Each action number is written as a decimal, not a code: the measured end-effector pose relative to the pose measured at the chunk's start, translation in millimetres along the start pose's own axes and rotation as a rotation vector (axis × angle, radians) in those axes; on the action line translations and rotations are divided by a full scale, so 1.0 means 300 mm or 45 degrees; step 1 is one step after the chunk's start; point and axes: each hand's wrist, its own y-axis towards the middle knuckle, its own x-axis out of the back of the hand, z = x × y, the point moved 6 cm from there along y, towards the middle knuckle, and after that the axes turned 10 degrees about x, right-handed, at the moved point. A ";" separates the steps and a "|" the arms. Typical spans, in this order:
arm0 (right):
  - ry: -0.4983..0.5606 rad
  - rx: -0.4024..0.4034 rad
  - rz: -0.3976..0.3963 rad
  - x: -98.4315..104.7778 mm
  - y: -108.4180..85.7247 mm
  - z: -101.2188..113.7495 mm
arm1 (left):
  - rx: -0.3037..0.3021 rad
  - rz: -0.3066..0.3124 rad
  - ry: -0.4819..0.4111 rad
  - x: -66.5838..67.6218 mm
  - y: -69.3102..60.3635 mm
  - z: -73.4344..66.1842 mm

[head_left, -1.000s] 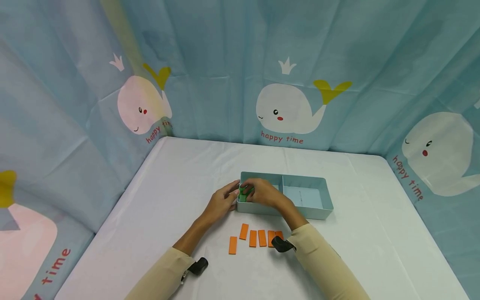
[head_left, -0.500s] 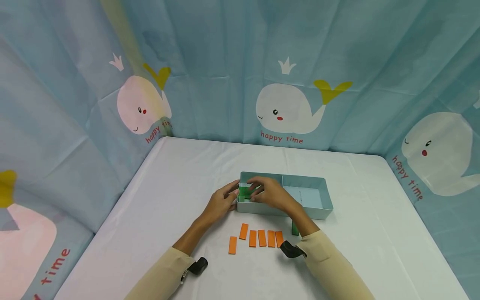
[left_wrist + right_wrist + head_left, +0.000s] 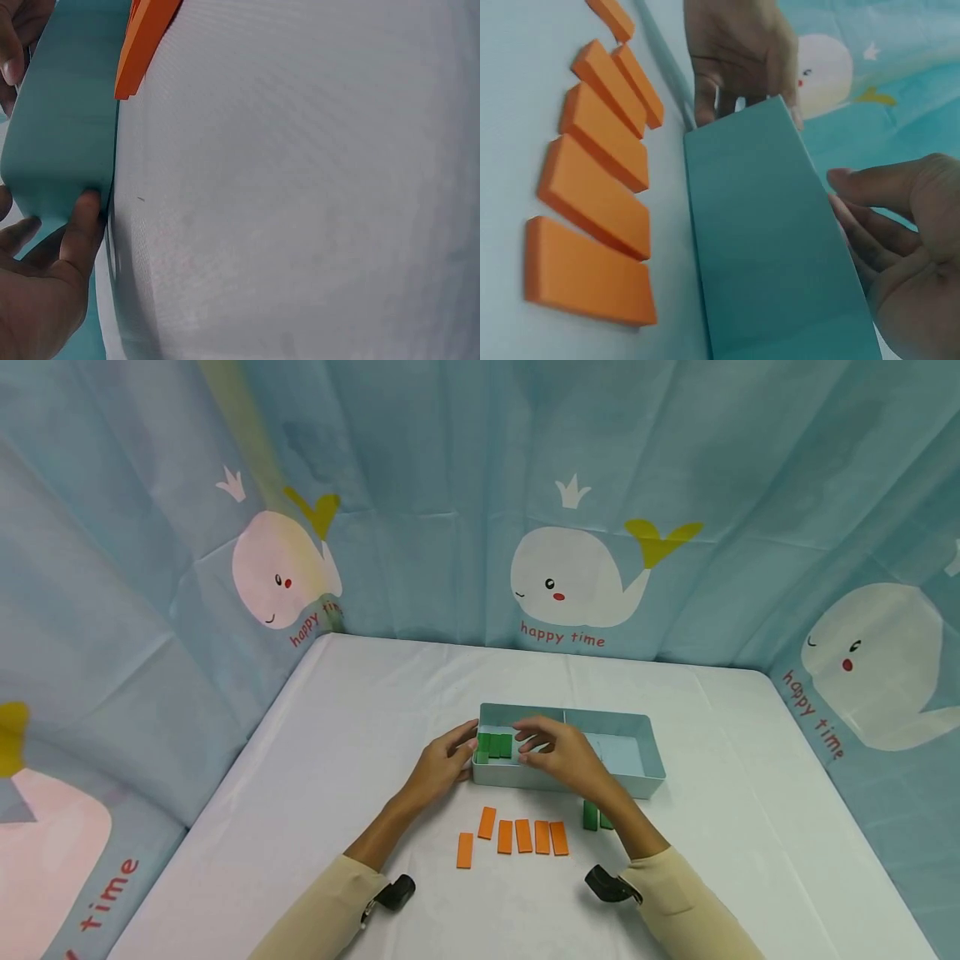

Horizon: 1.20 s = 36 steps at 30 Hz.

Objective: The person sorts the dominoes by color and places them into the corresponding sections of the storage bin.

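In the head view a pale blue-green box [image 3: 517, 777] with two compartments stands on the table. My left hand [image 3: 440, 766] rests against the box's left end, its fingertips touching the end wall in the left wrist view. Several green tiles [image 3: 495, 745] lie in the left part of the left compartment. Just right of them, my right hand [image 3: 558, 752] hovers over that compartment with bent fingers and nothing visible between them. In the right wrist view its thumb and fingers are beyond the box's near wall [image 3: 765, 240], which hides part of them.
Several orange tiles [image 3: 523, 836] lie in a loose row in front of the box, one set apart at left [image 3: 465, 850]. Two green tiles [image 3: 590, 815] show beside my right forearm, one partly covered. A whale-print curtain [image 3: 420, 568] surrounds the white table [image 3: 360, 710].
My right hand has shifted right from the box's left end, away from the green tiles, uncovering them. The forearm's shift also reveals green tiles on the table. My left hand stays put.
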 end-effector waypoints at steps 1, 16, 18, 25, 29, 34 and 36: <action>-0.008 0.013 -0.013 0.003 -0.007 0.002 | -0.006 0.001 0.001 0.000 0.000 0.000; 0.039 0.060 -0.161 0.062 -0.121 0.018 | 0.001 0.006 0.007 -0.001 0.001 0.002; 0.058 0.074 -0.163 0.066 -0.135 0.018 | 0.001 0.007 0.003 0.000 0.001 0.003; 0.079 0.110 -0.189 0.080 -0.187 0.019 | -0.006 0.004 -0.003 0.001 0.002 0.005; 0.094 0.116 -0.207 0.090 -0.216 0.015 | -0.003 0.003 -0.003 0.000 0.001 0.003; 0.088 0.107 -0.216 0.103 -0.255 0.003 | 0.006 0.006 -0.010 0.001 0.000 0.004; 0.078 0.098 -0.216 0.109 -0.269 -0.004 | 0.004 0.008 -0.013 0.002 0.000 0.005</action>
